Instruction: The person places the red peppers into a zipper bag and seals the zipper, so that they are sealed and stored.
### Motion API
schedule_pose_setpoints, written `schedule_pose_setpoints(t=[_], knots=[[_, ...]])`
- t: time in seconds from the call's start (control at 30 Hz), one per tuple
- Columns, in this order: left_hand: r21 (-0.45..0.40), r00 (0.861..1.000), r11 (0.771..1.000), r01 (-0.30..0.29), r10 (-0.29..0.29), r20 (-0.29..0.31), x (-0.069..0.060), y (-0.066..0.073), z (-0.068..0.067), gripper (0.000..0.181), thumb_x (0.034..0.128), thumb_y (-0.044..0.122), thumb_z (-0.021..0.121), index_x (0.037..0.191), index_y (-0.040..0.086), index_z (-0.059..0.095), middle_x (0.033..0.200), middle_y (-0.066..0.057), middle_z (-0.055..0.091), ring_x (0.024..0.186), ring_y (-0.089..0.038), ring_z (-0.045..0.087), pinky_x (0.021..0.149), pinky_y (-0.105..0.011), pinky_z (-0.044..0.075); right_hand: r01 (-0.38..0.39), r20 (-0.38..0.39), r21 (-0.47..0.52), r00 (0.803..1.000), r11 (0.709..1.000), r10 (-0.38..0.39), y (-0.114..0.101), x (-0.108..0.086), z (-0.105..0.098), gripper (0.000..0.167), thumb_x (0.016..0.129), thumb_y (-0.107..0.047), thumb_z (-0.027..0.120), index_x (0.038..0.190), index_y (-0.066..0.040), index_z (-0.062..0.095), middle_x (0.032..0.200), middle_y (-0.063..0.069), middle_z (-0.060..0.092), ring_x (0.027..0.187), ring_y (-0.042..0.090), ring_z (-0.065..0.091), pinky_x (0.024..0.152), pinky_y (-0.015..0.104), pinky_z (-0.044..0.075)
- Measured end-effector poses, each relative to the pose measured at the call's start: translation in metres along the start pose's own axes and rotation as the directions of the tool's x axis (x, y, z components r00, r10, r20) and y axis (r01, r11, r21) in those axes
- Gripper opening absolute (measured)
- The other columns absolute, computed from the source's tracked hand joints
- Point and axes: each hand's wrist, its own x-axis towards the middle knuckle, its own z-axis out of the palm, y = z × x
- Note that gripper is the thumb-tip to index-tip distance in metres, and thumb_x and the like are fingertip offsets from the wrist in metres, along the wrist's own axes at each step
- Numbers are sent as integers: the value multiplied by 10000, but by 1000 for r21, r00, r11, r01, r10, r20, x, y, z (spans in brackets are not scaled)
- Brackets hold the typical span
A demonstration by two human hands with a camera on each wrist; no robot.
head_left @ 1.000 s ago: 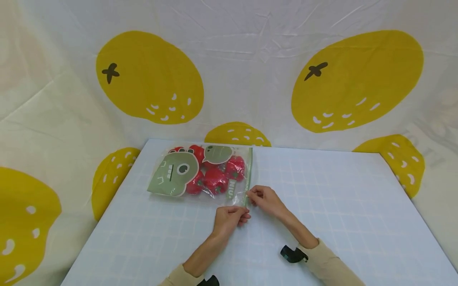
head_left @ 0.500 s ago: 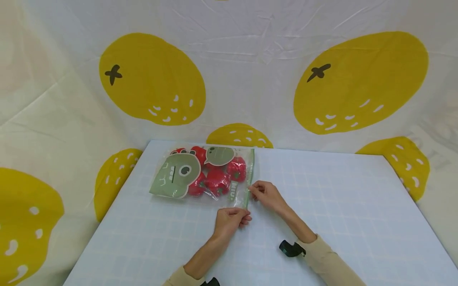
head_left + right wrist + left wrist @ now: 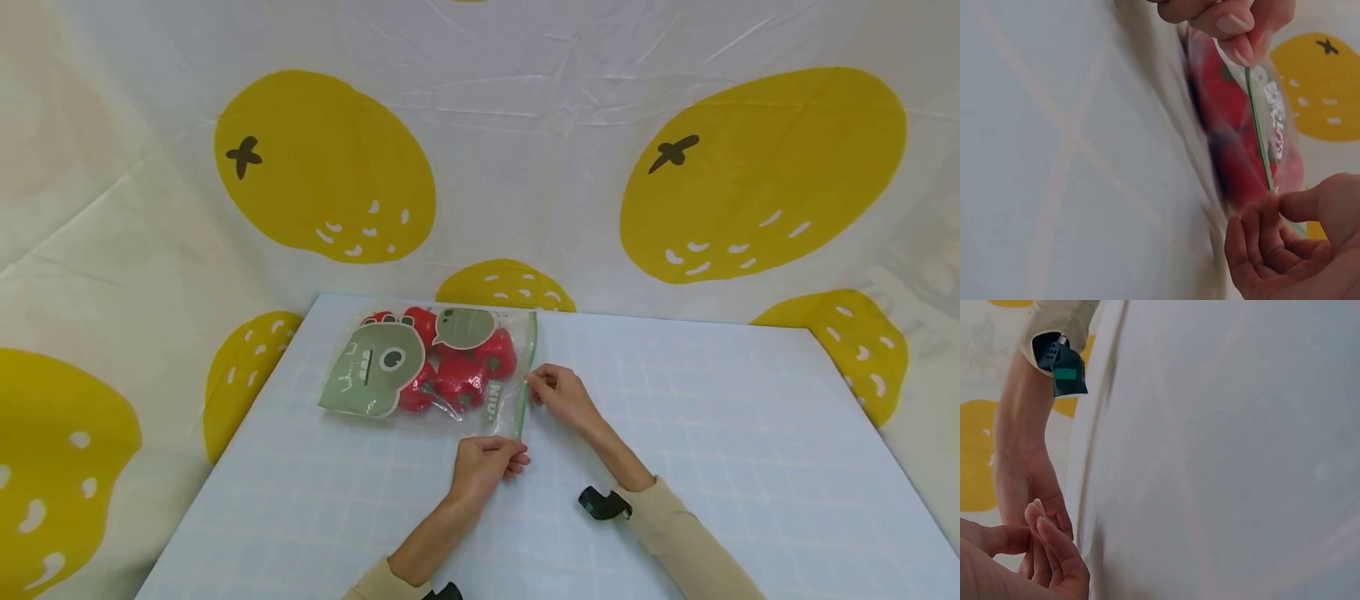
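Note:
A clear zip bag [image 3: 506, 412] with green monster print lies at the back left of the table in the head view. Inside it are several red pepper-shaped things [image 3: 459, 382] with green stems. My left hand [image 3: 480, 471] pinches the bag's near right corner between thumb and fingers. Farther along the same edge, my right hand [image 3: 562, 396] pinches the green zip strip [image 3: 533, 337]. The right wrist view shows this strip stretched between my two hands. In the left wrist view the bag cannot be made out beyond the left hand's fingers [image 3: 1060, 556].
The table [image 3: 675, 433] wears a pale blue checked cover. Its back edge meets a white cloth wall [image 3: 525, 167] printed with large yellow fruits. A black wrist camera [image 3: 602, 503] sits at the right sleeve.
My right hand has slid along the zip strip toward the bag's far corner, widening its distance from my left hand. The left hand keeps its grip on the near corner.

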Motion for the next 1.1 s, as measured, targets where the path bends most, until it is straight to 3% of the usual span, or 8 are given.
schedule_pose_setpoints(t=[0.3, 0.53, 1.1], knots=[[-13, 1000, 1000, 9, -9, 5, 2, -1, -1, 181, 944, 102, 713, 937, -67, 777, 784, -134, 757, 632, -109, 683, 629, -218, 584, 1, -49, -22, 999, 1000, -2, -3, 15, 0, 219, 1036, -171, 607, 947, 19, 671, 735, 75, 653, 678, 148, 577, 635, 257, 454], [25, 1000, 999, 28, -28, -6, 2, -1, -2, 188, 957, 135, 716, 948, -40, 784, 796, -112, 758, 672, -167, 710, 663, -256, 605, -5, -96, -26, 995, 1000, 2, -2, 26, 1, 205, 1026, -164, 611, 940, 15, 664, 709, 49, 634, 652, 132, 552, 615, 248, 436], [15, 1000, 1000, 21, -21, -3, 0, 0, -3, 179, 952, 111, 710, 938, -54, 777, 792, -127, 756, 676, -192, 715, 675, -274, 613, -41, -118, -11, 992, 999, 40, -3, 54, -2, 244, 1034, -194, 609, 1014, 40, 676, 760, 84, 634, 674, 150, 539, 628, 246, 448]])
